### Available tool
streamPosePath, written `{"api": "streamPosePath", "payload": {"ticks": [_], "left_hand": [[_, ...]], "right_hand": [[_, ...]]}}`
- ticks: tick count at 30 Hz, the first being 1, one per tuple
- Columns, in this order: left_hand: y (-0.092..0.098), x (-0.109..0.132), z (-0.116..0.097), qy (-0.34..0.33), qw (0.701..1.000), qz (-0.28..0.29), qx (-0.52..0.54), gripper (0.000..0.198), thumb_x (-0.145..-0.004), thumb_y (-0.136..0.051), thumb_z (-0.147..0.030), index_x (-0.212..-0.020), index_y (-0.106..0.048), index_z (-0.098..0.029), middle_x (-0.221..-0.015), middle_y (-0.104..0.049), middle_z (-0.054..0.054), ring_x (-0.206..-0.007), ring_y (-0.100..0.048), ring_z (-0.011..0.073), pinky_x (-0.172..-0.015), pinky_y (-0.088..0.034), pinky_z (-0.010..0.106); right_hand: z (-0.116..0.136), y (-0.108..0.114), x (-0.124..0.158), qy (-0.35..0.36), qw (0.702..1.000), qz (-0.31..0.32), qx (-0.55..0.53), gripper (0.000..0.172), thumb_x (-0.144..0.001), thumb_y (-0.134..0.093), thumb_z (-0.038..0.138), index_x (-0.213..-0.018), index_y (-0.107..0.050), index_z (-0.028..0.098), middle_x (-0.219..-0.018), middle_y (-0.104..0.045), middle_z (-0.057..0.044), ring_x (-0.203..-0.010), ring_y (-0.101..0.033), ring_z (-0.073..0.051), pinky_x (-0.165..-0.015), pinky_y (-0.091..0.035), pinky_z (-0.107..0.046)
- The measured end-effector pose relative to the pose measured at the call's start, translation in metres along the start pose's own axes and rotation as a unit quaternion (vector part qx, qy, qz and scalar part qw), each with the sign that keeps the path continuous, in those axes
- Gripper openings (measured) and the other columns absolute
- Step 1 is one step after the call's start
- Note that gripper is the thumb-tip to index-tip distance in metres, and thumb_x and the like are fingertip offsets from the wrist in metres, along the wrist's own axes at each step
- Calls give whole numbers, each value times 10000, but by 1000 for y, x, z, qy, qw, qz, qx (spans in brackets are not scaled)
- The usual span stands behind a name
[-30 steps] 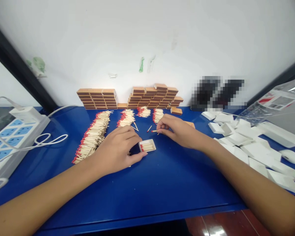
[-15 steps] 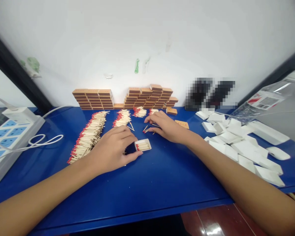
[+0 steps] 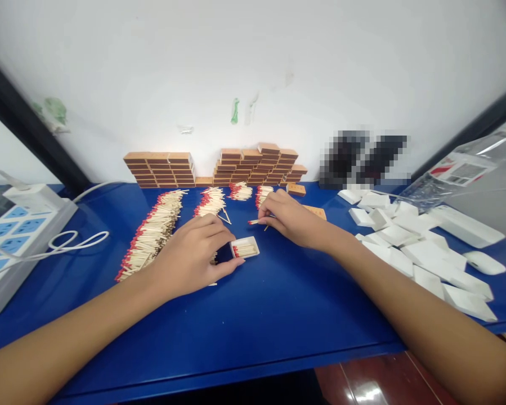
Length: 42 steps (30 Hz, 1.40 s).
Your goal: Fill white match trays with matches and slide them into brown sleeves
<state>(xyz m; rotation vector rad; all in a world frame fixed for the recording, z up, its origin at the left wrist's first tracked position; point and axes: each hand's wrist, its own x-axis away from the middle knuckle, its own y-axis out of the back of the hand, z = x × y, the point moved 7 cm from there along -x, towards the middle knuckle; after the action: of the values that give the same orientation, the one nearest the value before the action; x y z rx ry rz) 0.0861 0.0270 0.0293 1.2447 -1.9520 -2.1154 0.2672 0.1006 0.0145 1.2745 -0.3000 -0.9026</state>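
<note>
My left hand (image 3: 206, 250) grips the left end of a small white tray (image 3: 258, 248) between thumb and fingers. Red-tipped matches (image 3: 245, 251) lie inside the tray. To the right and a little farther back, my right hand (image 3: 284, 216) has thumb and fingertips closed on a few matches (image 3: 254, 222), whose red heads point left. A long row of matches (image 3: 155, 233) runs beside my left hand, partly hidden by it. Smaller match piles (image 3: 210, 201) lie behind the tray, and one pile (image 3: 263, 194) is just behind my right hand.
Stacked matchboxes (image 3: 160, 170) line the wall, with a stepped stack (image 3: 256, 166) right of them. A power strip (image 3: 25, 225) with cables stands at left. White trays (image 3: 417, 239), a white mouse (image 3: 484, 262) and a plastic bag (image 3: 459, 171) are at right, on the blue table (image 3: 236, 337).
My right hand has moved slightly right, and its fingers have closed on matches that lay loose on the table. My left hand still holds the tray in the same place.
</note>
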Motion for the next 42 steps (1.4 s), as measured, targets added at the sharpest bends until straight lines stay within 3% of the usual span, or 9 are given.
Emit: {"api": "streamPosePath", "payload": {"ticks": [11, 42], "left_hand": [[2, -1, 2, -1, 1000, -9, -5, 241, -949, -733, -376, -1008, -732, -142, -958, -740, 79, -962, -681, 257, -877, -578, 413], [4, -1, 5, 24, 999, -19, -14, 220, -929, -750, -375, -999, -719, -169, -934, -756, 66, -948, -676, 252, -876, -568, 409]], "right_hand": [[17, 15, 9, -16, 999, -17, -42, 120, -1047, -541, 262, -943, -587, 226, -1007, -621, -83, -1007, -528, -252, -841, -435, -374], [35, 5, 15, -12, 997, 22, -75, 147, -1067, -502, 306, -955, -569, 239, -1063, -615, -87, -1010, -531, -248, -848, -462, -397]]}}
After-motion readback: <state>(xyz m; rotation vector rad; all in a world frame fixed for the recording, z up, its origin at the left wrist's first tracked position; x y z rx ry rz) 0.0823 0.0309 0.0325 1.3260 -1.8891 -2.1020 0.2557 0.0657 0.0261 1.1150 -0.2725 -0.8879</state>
